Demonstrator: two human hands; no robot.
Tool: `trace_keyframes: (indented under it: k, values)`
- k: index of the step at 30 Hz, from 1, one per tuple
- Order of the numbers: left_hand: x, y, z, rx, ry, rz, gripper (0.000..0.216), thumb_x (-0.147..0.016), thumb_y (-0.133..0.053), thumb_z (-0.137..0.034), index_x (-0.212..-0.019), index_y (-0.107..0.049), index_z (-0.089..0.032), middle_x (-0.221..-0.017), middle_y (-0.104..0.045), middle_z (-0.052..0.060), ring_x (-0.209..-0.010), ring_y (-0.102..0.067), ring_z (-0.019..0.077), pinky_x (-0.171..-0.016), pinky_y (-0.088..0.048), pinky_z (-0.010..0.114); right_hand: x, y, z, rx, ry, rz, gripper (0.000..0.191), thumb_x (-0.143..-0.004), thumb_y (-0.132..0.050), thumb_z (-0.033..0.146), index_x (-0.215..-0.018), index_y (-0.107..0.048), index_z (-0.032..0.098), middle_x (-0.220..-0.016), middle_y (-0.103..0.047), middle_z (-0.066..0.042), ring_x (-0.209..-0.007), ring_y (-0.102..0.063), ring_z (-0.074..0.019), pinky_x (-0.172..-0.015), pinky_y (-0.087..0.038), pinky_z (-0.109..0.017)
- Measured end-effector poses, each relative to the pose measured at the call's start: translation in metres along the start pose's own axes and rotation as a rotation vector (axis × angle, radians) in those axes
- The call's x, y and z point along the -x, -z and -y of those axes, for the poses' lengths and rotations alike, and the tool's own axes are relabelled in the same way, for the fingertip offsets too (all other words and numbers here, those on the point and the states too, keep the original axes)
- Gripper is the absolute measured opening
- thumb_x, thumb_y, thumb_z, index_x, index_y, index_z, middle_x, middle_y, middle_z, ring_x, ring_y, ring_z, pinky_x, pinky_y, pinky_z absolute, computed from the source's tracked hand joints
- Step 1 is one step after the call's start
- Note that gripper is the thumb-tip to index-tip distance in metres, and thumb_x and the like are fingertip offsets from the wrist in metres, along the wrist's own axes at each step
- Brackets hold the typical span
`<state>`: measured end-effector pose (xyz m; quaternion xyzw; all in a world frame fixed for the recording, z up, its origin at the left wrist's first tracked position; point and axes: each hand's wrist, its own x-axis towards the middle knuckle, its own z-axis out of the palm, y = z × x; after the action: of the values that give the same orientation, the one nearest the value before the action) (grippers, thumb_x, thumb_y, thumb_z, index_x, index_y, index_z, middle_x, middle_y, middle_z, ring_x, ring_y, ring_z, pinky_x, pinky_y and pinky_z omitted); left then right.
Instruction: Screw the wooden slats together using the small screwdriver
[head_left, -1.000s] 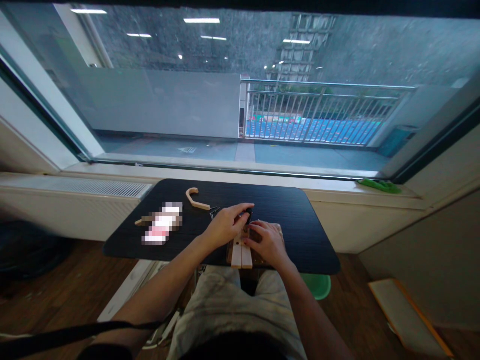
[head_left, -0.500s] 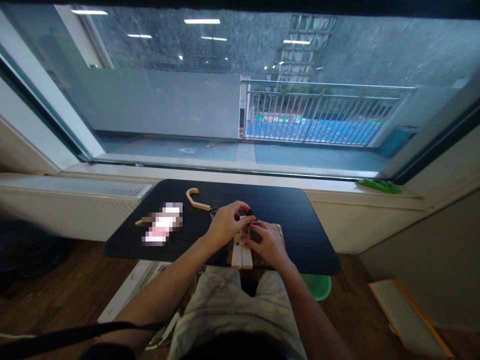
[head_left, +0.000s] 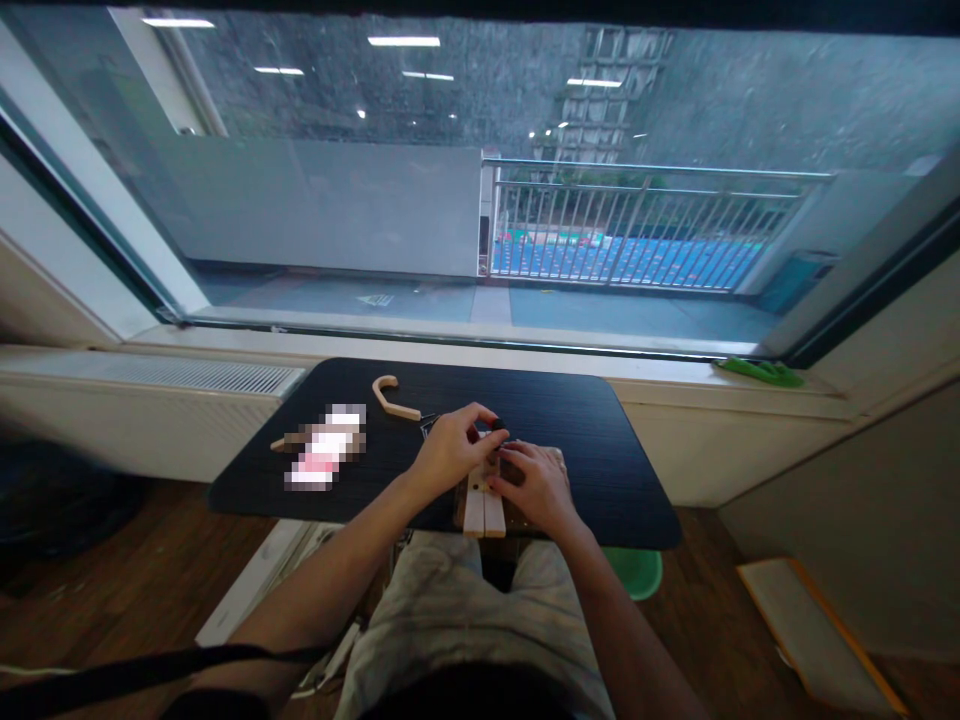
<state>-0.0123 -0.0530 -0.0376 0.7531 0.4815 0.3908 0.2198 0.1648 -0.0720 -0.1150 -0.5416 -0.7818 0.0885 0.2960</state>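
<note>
A wooden hook [head_left: 409, 412] lies near the table's [head_left: 600, 440] far edge; the left hand [head_left: 454, 450] pinches a small black piece [head_left: 499, 425], fingertips nearly together; two wooden strips [head_left: 474, 515] reach the near edge; the right hand [head_left: 540, 485], half curled, touches them, whether gripping I cannot tell.

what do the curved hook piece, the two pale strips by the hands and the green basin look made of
Curved hook piece: probably smooth wood, from its even tan colour.

Two pale strips: likely light wood with a plain, matt finish; any grain is too small to make out.

Green basin: seemingly smooth plastic, given its uniform bright colour.
</note>
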Motion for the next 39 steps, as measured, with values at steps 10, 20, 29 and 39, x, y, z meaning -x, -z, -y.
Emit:
trace_keyframes:
  k: [10, 20, 29, 39]
  values:
    - [0.0, 0.0004, 0.0002, 0.012, -0.033, 0.021, 0.025, -0.085, -0.065, -0.036, -0.099, -0.07, -0.017, -0.076, -0.072, 0.002, -0.065, -0.064, 0.016, -0.063, -0.051, 0.027, 0.0004, -0.0006, -0.0011, 0.008, 0.008, -0.007, 0.033, -0.081, -0.072, 0.044, -0.111, -0.072, 0.031, -0.123, -0.068, -0.005, -0.114, -0.06, -0.027, -0.098, -0.044, -0.044]
    - [-0.0009, -0.0003, 0.0022, 0.055, -0.03, 0.07, 0.025, -0.087, -0.063, -0.032, -0.104, -0.071, -0.016, -0.083, -0.075, 0.005, -0.071, -0.068, 0.0176, -0.065, -0.052, 0.027, 0.0002, -0.001, -0.0006, 0.01, 0.001, -0.003, 0.031, -0.081, -0.073, 0.044, -0.11, -0.073, 0.031, -0.123, -0.068, -0.004, -0.113, -0.061, -0.0263, -0.098, -0.044, -0.044]
    - [-0.0006, 0.0014, 0.0019, 0.068, -0.039, 0.085, 0.028, -0.089, -0.058, -0.029, -0.109, -0.072, -0.016, -0.094, -0.077, 0.007, -0.079, -0.07, 0.0201, -0.071, -0.055, 0.029, 0.0003, 0.0016, 0.0021, 0.008, -0.004, 0.001, 0.031, -0.081, -0.074, 0.043, -0.11, -0.073, 0.03, -0.124, -0.068, -0.006, -0.115, -0.061, -0.0273, -0.099, -0.045, -0.044]
    - [0.0003, 0.0009, 0.0023, 0.115, -0.035, 0.117, 0.03, -0.091, -0.055, -0.029, -0.114, -0.07, -0.017, -0.092, -0.077, 0.006, -0.079, -0.071, 0.0202, -0.07, -0.055, 0.028, 0.0003, 0.0017, 0.0021, -0.003, 0.008, -0.004, 0.03, -0.082, -0.073, 0.042, -0.109, -0.073, 0.029, -0.123, -0.068, -0.007, -0.114, -0.061, -0.0277, -0.099, -0.045, -0.045]
